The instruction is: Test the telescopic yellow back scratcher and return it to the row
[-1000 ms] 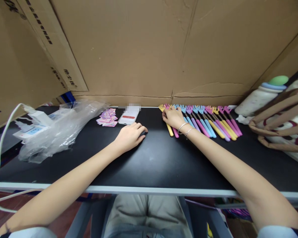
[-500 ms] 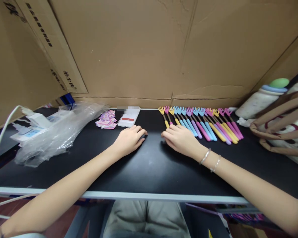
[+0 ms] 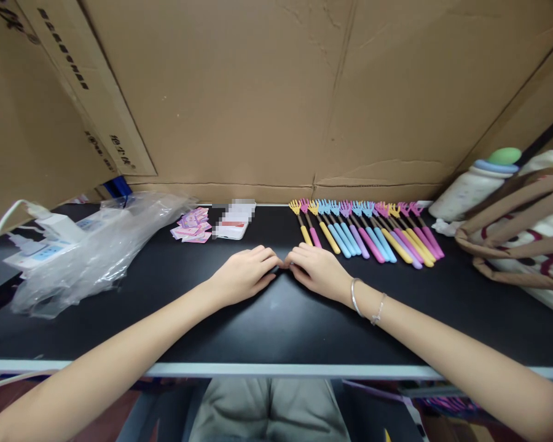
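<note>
My left hand [image 3: 245,272] and my right hand [image 3: 317,268] lie palm down on the black table [image 3: 276,319], fingertips meeting in the middle. Both hold nothing, with the fingers stretched out flat. Just beyond my right hand lies a neat row of several small back scratchers [image 3: 366,230] with hand-shaped heads and yellow, pink, blue and purple handles. A white phone [image 3: 233,222] and a small pile of pink paper labels [image 3: 192,225] lie beyond my left hand.
Cardboard walls [image 3: 258,92] close off the back and left. A crumpled clear plastic bag [image 3: 101,245] covers a white power strip [image 3: 37,248] at the left. At the right stand a white bottle with a green cap [image 3: 477,184] and a brown-strapped bag [image 3: 520,245].
My right hand has left the scratcher row and drawn back to the table's middle beside my left hand. The left hand shifted slightly nearer. The scratchers lie evenly lined up.
</note>
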A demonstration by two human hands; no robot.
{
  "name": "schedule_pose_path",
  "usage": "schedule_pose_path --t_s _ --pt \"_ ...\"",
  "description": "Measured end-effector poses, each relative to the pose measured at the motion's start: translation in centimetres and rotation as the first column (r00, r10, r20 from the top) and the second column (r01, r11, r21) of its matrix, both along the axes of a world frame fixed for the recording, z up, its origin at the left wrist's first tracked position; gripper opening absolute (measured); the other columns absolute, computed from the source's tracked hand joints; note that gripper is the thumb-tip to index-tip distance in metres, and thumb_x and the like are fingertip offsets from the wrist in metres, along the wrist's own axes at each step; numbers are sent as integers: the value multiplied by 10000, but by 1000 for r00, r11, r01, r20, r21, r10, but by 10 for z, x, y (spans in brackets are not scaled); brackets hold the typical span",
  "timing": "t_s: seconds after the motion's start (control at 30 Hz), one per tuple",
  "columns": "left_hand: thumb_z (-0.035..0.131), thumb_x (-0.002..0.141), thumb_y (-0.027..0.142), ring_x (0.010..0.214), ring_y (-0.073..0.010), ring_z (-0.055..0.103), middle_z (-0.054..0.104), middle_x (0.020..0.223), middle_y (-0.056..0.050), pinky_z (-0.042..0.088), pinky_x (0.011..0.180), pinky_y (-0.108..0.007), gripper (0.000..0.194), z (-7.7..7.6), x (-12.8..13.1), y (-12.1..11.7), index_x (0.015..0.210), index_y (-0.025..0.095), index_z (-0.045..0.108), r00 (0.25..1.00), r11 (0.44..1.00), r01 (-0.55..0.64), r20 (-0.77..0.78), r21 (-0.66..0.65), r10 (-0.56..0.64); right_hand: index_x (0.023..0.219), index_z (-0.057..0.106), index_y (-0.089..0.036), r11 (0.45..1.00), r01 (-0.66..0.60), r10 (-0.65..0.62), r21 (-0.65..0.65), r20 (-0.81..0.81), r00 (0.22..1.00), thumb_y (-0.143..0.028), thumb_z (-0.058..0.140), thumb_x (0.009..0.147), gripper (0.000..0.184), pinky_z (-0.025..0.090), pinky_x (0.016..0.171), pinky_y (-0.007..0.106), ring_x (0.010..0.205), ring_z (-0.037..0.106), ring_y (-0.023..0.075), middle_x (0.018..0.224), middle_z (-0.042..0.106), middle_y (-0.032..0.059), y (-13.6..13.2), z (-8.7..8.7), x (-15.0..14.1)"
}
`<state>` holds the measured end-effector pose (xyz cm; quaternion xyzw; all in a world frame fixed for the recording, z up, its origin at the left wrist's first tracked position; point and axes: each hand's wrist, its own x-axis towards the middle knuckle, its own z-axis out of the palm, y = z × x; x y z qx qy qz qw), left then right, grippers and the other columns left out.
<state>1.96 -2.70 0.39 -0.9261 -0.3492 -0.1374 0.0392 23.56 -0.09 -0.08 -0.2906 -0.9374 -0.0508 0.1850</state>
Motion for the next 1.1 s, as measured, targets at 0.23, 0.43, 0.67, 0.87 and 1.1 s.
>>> schedule_pose_path --t_s 0.23,0.43,0.67,0.87,1.1 --pt "371 959 257 957 -172 531 575 1030 -51 459 820 -285 239 -2 -2 3 1126 195 531 1000 1000 18 -11 -8 -18 802 551 -187 998 -36 34 -42 -33 999 -123 425 878 160 359 660 269 734 491 165 756 610 36 1 0 -2" --pt "365 961 254 970 -175 528 568 1030 -51 462 828 -289 244 -1 -1 2 1132 199 529 1000 1000 19 -22 -15 -20 813 558 -190 995 -10 8 -101 -21 1000 -126 427 874 158 362 683 272 723 550 159 754 630 28 1 -1 -2" --pt "371 960 250 975 -177 527 570 1048 -54 456 830 -290 240 1 -2 2 1136 192 522 999 1000 21 -37 -15 -21 849 561 -190 991 -6 8 -134 11 1000 -141 413 887 160 364 716 272 738 586 162 784 660 29 3 -2 -1" --pt "374 960 250 979 -175 525 567 1055 -51 454 843 -293 243 1 -2 2 1151 196 515 999 999 27 -40 -21 -28 849 566 -190 990 5 -2 -144 18 1000 -144 408 890 170 365 719 273 736 587 166 783 660 32 3 0 -1" --pt "380 956 239 963 -174 532 573 1042 -48 451 831 -292 231 2 -2 1 1136 199 520 999 1000 29 -32 -8 -29 866 578 -182 992 -42 47 -119 44 998 -160 397 904 186 376 738 285 724 585 159 780 661 35 2 1 0"
